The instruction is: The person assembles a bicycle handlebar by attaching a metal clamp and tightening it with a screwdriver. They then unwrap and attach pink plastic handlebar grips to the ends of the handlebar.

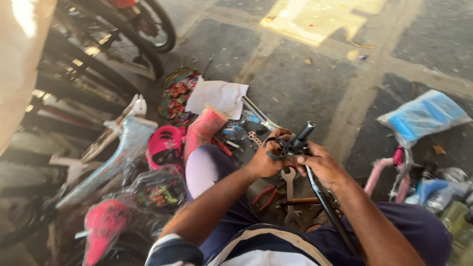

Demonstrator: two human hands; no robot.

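Both hands are wrapped around one piece at the middle of the frame: my left hand curls its fingers shut on a black clamp part, and my right hand grips the black bar just beside it, thumb pressed on top. That bar runs from a dark round end above the hands down toward the lower right of the frame, past my knee.

Below the hands, on the concrete floor, I see a silver spanner lying upright in the picture, with red-handled pliers just to its left. A chrome tube angles away above the left hand. Left of centre lie pink plastic-wrapped bicycle parts and a sheet of white paper. At the right edge sits a blue-wrapped bundle. A bicycle wheel shows in the upper left.
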